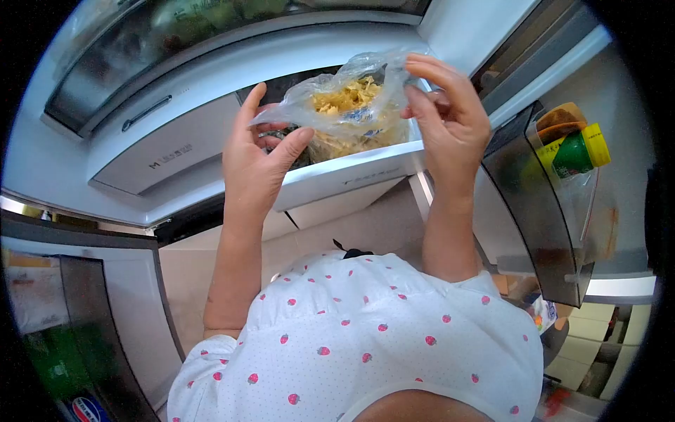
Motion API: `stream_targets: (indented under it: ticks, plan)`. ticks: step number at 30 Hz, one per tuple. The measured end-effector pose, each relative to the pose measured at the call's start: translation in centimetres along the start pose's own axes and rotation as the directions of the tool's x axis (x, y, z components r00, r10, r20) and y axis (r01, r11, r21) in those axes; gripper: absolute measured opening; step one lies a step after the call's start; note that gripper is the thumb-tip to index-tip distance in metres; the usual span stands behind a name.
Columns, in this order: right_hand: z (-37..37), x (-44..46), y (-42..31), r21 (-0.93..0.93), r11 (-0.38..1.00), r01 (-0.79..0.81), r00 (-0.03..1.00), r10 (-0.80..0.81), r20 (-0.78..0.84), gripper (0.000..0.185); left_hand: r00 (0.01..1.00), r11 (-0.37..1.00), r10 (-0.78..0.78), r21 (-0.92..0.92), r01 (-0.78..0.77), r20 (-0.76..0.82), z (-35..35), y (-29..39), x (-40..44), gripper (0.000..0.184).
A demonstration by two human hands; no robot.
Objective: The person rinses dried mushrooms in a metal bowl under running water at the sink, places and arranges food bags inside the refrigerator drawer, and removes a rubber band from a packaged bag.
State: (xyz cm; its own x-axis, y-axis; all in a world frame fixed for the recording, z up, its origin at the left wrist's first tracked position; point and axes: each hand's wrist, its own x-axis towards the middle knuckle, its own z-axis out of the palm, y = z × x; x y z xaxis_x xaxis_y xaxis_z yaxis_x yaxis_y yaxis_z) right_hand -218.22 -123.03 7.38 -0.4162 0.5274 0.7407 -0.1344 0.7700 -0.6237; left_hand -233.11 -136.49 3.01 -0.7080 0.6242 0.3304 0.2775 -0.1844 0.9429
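A clear plastic bag (330, 126) with its mouth spread open sits in the pulled-out fridge drawer (380, 171). Yellow, shredded-looking dried pieces (348, 97) fill it; their exact kind I cannot make out. My left hand (256, 151) holds the left edge of the bag's mouth, index finger raised and thumb to the near side, some fingers partly behind the plastic. At the opposite edge, my right hand (450, 112) pinches the plastic between thumb and fingers. Dark packages, partly hidden by the bag and my left hand, lie in the drawer.
A closed drawer (165, 151) is on the left. Above runs a see-through drawer (232, 17) with green contents. The open right door carries a shelf bin (538, 204) with a green-and-yellow container (580, 151). The open left door (126, 309) holds bottles and packages.
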Motion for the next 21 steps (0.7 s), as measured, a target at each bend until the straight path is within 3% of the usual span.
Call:
stream_targets:
  ticks: [2,3,4,5,7,9,10,11,13,15,17,18,19,20,21]
  plan:
    - [-0.4,-0.7,0.0,0.016,0.994,-0.106,0.974,0.107,-0.198,0.033,0.999,1.0,-0.016,-0.023,0.016,0.035,0.2,0.3,0.4,0.06]
    - [-0.4,-0.7,0.5,0.018,0.994,-0.104,0.974,0.105,-0.202,0.033,0.996,0.993,-0.065,-0.092,0.07,0.066,0.3,0.8,0.5,0.059]
    - [-0.3,-0.5,1.3,-0.113,0.99,-0.085,0.968,0.055,-0.246,0.038,0.989,0.98,-0.11,-0.157,0.125,0.101,0.4,1.1,0.7,0.057]
    - [-0.2,-0.3,2.1,-0.241,0.968,-0.071,0.959,-0.001,-0.285,0.044,0.989,0.981,-0.103,-0.155,0.118,0.103,0.6,1.3,0.8,0.057]
    - [-0.1,0.1,3.6,-0.294,0.951,-0.094,0.974,0.027,-0.225,0.05,0.995,0.977,-0.086,-0.193,0.096,0.057,1.1,1.7,1.2,0.044]
    - [0.5,0.8,5.8,-0.073,0.952,-0.296,0.955,0.295,-0.023,0.053,0.997,0.977,-0.074,-0.196,0.08,0.038,1.6,1.8,1.4,0.034]
    - [0.9,1.1,6.2,0.071,0.944,-0.322,0.945,0.317,0.077,0.045,0.998,0.977,-0.069,-0.202,0.07,0.014,1.8,1.8,1.6,0.025]
    - [1.1,1.2,6.4,0.079,0.946,-0.315,0.948,0.309,0.075,0.045,0.998,0.978,-0.059,-0.197,0.06,0.011,2.0,1.6,1.8,0.025]
    - [1.7,1.9,6.2,0.12,0.979,-0.166,0.974,0.144,0.172,0.034,0.972,0.975,0.22,0.039,-0.217,-0.079,2.3,1.4,2.3,0.018]
    - [2.3,2.1,5.0,0.193,0.972,-0.131,0.984,0.104,0.145,0.025,0.939,0.943,0.319,0.137,-0.302,-0.126,2.6,2.0,2.6,0.021]
    - [2.4,2.5,4.3,0.414,0.889,-0.196,0.98,0.164,0.111,0.021,0.941,0.947,0.301,-0.063,-0.314,-0.157,2.8,1.9,3.4,0.025]
    - [2.3,2.6,3.8,0.602,0.742,-0.294,0.956,0.235,0.177,0.022,0.935,0.944,0.312,-0.052,-0.325,-0.17,3.0,2.0,3.4,0.025]
    - [2.2,2.6,3.4,0.611,0.738,-0.286,0.958,0.219,0.184,0.022,0.983,0.925,0.16,-0.334,-0.181,-0.089,3.6,2.5,3.3,0.024]
    - [2.2,2.7,3.1,0.719,0.614,-0.325,0.945,0.239,0.223,0.022,0.999,0.818,0.033,-0.575,-0.008,0.034,4.0,2.9,3.3,0.023]
    - [2.3,2.8,2.8,0.804,0.474,-0.36,0.93,0.252,0.268,0.021,0.999,0.82,0.045,-0.572,-0.027,0.017,4.3,3.0,3.3,0.023]
